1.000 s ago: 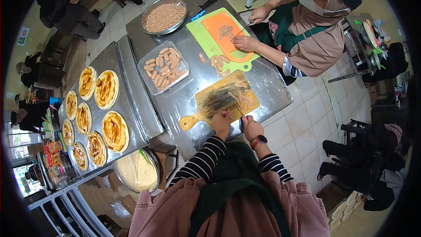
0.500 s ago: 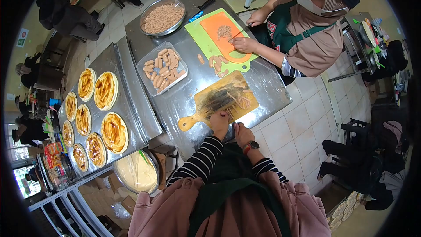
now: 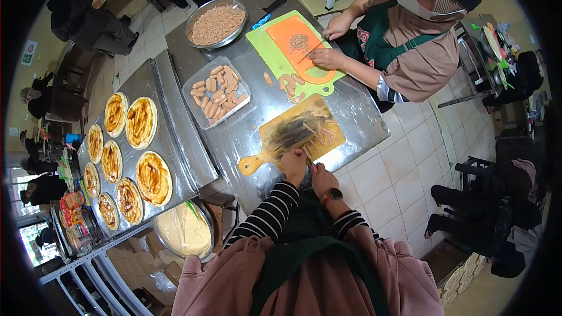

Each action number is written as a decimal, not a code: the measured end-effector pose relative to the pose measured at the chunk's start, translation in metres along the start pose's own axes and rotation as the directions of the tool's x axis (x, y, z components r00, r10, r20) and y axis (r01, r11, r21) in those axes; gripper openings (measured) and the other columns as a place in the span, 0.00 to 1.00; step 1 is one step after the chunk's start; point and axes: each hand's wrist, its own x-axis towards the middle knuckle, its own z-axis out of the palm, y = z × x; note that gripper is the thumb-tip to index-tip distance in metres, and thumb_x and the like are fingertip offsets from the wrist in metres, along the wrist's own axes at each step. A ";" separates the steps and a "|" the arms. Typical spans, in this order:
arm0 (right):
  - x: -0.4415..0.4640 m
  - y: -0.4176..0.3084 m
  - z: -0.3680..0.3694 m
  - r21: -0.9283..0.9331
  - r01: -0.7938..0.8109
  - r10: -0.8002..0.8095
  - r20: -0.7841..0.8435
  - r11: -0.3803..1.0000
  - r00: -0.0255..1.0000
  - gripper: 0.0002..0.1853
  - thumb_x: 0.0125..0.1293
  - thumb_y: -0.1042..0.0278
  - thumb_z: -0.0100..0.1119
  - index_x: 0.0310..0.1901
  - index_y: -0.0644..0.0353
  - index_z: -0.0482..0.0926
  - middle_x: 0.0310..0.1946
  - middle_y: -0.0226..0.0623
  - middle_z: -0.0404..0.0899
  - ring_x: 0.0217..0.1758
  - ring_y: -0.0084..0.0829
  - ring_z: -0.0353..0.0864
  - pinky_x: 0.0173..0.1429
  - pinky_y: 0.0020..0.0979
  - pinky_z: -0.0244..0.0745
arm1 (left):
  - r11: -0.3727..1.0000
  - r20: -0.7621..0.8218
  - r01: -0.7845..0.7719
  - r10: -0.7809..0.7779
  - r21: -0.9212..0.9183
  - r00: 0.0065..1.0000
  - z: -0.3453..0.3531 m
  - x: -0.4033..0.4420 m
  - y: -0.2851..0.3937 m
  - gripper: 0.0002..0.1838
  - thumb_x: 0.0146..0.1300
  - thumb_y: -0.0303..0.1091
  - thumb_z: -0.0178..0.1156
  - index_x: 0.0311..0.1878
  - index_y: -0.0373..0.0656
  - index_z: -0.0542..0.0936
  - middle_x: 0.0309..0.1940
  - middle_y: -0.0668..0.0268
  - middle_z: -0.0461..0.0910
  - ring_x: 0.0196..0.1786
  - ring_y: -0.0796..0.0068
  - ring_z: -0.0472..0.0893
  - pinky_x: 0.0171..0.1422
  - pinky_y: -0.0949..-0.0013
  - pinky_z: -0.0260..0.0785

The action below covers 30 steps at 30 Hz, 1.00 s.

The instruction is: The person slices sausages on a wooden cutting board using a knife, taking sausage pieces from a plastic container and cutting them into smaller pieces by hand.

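Note:
A wooden cutting board [image 3: 281,131] with a dark-stained surface lies at the near side of the metal table. Thin sausage strips [image 3: 321,133] are spread over its right part. My left hand [image 3: 294,162] rests at the board's near edge, its fingers closed on sausage pieces. Just right of it, my right hand [image 3: 321,179] is wrapped round a knife handle, and the blade [image 3: 308,154] points toward the board beside my left fingertips. Beyond the board, a clear tub [image 3: 249,105] holds several short sausages [image 3: 221,90].
Across the table a co-worker [image 3: 410,52] cuts on an orange board [image 3: 287,29] over a green one [image 3: 257,41]. A bowl of minced filling [image 3: 216,23] and another knife [image 3: 270,11] are at the back. Round flat breads [image 3: 154,178] lie on the left table.
My right hand has drawn back toward me and left with the knife, then shifted slightly at the board's edge. My left hand has barely moved. The co-worker's knife has changed angle.

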 end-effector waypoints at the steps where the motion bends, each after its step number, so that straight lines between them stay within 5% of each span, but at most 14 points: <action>1: -0.004 0.000 -0.004 -0.005 -0.032 0.032 0.024 0.999 0.999 0.18 0.65 0.51 0.38 0.37 0.60 0.68 0.27 0.50 0.77 0.34 0.51 0.77 0.37 0.48 0.70 | 0.999 0.010 -0.013 0.013 0.032 1.000 0.000 0.001 -0.002 0.07 0.45 0.33 0.61 0.25 0.39 0.80 0.20 0.58 0.79 0.25 0.63 0.79 0.33 0.66 0.71; 9: 0.013 0.012 -0.036 -0.132 0.064 -0.064 0.005 0.989 0.998 0.22 0.66 0.47 0.34 0.38 0.59 0.69 0.26 0.51 0.77 0.32 0.51 0.77 0.36 0.48 0.70 | 1.000 0.042 0.010 -0.011 0.024 0.999 0.004 0.003 -0.002 0.08 0.49 0.32 0.60 0.25 0.37 0.79 0.18 0.62 0.79 0.24 0.71 0.80 0.30 0.71 0.71; 12: 0.031 0.008 -0.045 -0.126 0.030 -0.034 -0.024 0.992 0.999 0.23 0.66 0.46 0.33 0.38 0.60 0.69 0.27 0.52 0.77 0.32 0.52 0.77 0.37 0.48 0.70 | 0.949 0.144 0.223 -0.194 -0.224 0.970 0.018 0.011 -0.003 0.07 0.52 0.30 0.59 0.29 0.35 0.78 0.20 0.61 0.79 0.24 0.73 0.79 0.30 0.73 0.72; 14: 0.041 0.004 -0.052 -0.117 0.027 -0.031 -0.039 0.993 0.999 0.23 0.66 0.46 0.33 0.39 0.60 0.69 0.27 0.53 0.77 0.32 0.52 0.77 0.37 0.48 0.70 | 0.782 0.258 0.370 -0.273 -0.502 0.927 0.031 0.021 0.004 0.10 0.54 0.29 0.60 0.37 0.33 0.76 0.27 0.58 0.79 0.28 0.74 0.80 0.33 0.75 0.73; 18: 0.046 -0.003 -0.069 -0.125 0.031 -0.043 -0.094 0.992 0.995 0.23 0.65 0.47 0.36 0.39 0.62 0.69 0.25 0.53 0.77 0.32 0.51 0.78 0.36 0.46 0.72 | 0.591 0.342 0.395 -0.205 -0.704 0.917 0.032 0.032 0.031 0.16 0.53 0.30 0.61 0.43 0.33 0.73 0.34 0.56 0.78 0.32 0.71 0.80 0.36 0.74 0.72; 20: 0.046 0.001 -0.069 -0.182 0.027 -0.067 -0.216 0.983 0.974 0.22 0.64 0.48 0.40 0.38 0.63 0.69 0.25 0.51 0.77 0.31 0.49 0.78 0.35 0.44 0.73 | 0.930 0.057 -0.003 0.026 -0.368 0.998 0.016 0.028 0.052 0.22 0.49 0.34 0.64 0.45 0.34 0.70 0.39 0.55 0.74 0.40 0.64 0.77 0.43 0.69 0.70; 21: 0.045 0.003 -0.068 -0.196 0.037 -0.077 -0.204 0.980 0.976 0.20 0.62 0.49 0.45 0.38 0.62 0.67 0.30 0.49 0.77 0.32 0.48 0.79 0.36 0.43 0.74 | 0.928 0.048 -0.009 0.028 -0.373 0.998 0.013 0.024 0.058 0.22 0.49 0.34 0.64 0.45 0.34 0.70 0.39 0.55 0.74 0.40 0.64 0.77 0.43 0.69 0.70; 23: 0.040 0.002 -0.070 -0.241 0.077 -0.131 -0.215 0.968 0.968 0.20 0.61 0.50 0.47 0.38 0.62 0.67 0.30 0.49 0.77 0.32 0.47 0.78 0.36 0.42 0.74 | 0.918 -0.077 -0.396 0.396 0.024 0.915 0.008 0.016 0.061 0.26 0.44 0.37 0.67 0.44 0.37 0.68 0.41 0.54 0.69 0.45 0.57 0.71 0.50 0.63 0.65; 30: 0.022 0.011 -0.080 -0.380 0.187 -0.298 -0.258 0.906 0.919 0.20 0.57 0.50 0.54 0.34 0.63 0.68 0.26 0.47 0.76 0.29 0.45 0.78 0.33 0.40 0.73 | 0.944 -0.044 -0.331 0.331 0.005 0.943 0.013 0.036 0.046 0.26 0.43 0.36 0.67 0.44 0.38 0.66 0.40 0.53 0.66 0.46 0.53 0.67 0.51 0.60 0.61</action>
